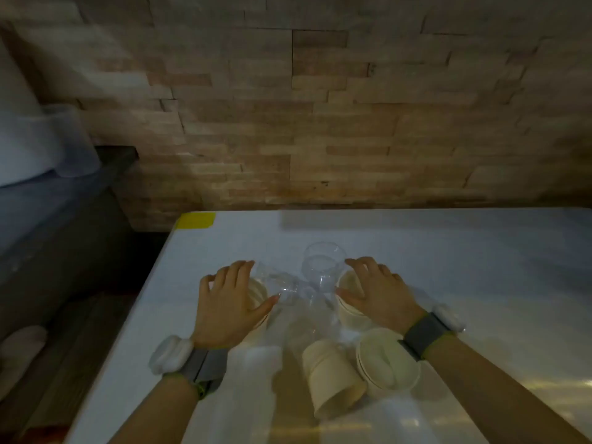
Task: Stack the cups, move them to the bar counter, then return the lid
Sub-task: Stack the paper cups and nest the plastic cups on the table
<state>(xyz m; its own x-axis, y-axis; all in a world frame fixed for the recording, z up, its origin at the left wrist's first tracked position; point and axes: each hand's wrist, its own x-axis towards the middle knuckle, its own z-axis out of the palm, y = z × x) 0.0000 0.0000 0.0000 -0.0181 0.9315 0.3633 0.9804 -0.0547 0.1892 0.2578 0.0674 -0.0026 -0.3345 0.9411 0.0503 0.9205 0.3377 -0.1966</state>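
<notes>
Several cups crowd the near middle of the white table [480, 283]. A cream paper cup [331, 376] lies on its side nearest me, beside an upright cream cup [387, 363]. My left hand [229, 302] hovers with spread fingers over another cream cup [258, 294]. My right hand [378, 288] is spread over a fourth cream cup [349, 310]. Between my hands lie clear plastic cups: one upright [323, 264] at the back, one tipped [282, 285] by my left thumb, and a tall one [312, 322] lying down. Neither hand grips anything.
A brick wall [320, 123] rises just behind the table. Yellow tape [195, 220] marks the table's far left corner. To the left are a dark ledge [115, 155], a pale translucent container [69, 139] and the dark floor below.
</notes>
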